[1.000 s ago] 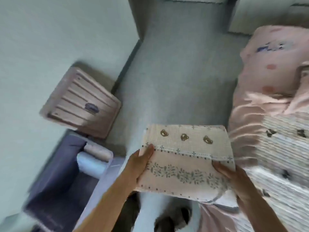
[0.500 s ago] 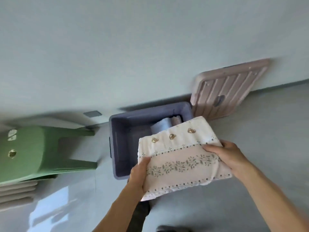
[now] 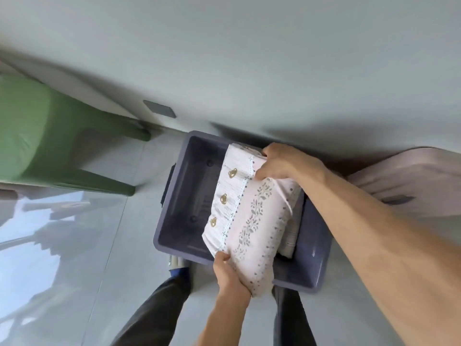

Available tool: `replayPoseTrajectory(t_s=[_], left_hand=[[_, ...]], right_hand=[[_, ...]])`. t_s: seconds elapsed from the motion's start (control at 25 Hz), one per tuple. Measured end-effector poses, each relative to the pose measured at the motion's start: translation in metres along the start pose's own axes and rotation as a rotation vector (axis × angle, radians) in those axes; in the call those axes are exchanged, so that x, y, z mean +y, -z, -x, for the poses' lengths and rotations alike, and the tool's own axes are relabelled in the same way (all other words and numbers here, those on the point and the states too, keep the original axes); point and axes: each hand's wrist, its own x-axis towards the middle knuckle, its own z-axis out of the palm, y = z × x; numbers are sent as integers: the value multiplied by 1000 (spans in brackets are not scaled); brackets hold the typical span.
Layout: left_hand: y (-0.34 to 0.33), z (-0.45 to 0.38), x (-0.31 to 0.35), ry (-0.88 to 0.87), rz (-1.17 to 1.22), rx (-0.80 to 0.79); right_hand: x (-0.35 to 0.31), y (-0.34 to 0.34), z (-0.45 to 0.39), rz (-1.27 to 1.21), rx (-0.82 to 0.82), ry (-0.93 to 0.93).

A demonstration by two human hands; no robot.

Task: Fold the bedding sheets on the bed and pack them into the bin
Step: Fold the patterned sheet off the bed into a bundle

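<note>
A folded bedding sheet, white and pale pink with small bear prints and a leaf band, hangs over the right half of the purple bin. My left hand grips its near end by the bin's front rim. My right hand grips its far end near the back wall of the bin. Under the sheet's right edge, other folded cloth lies in the bin, mostly hidden. The bin's left half shows bare floor inside.
A green plastic stool stands to the left of the bin. The bin's pinkish lid leans against the wall at the right. My legs stand at the bin's front edge on a glossy grey floor.
I have turned from the bed to the bin. The folded sheet has rotated lengthwise and come down into the bin's right half, both hands still holding its ends.
</note>
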Motion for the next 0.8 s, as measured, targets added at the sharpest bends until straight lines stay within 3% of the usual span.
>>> replayPoseTrajectory(t_s=[0.12, 0.28, 0.6, 0.68, 0.8], left_hand=[[-35, -66, 0, -66, 180, 8], [-59, -149, -6, -63, 239, 97], [-72, -227, -1, -144, 429, 172], [-79, -250, 3, -82, 369, 220], [-83, -277, -7, 34, 203, 163]], right_hand=[[26, -29, -76, 95, 8, 75], [70, -81, -149, 179, 44, 172], [75, -130, -234, 57, -68, 382], [80, -146, -248, 155, -65, 342], [109, -163, -256, 373, 9, 151]])
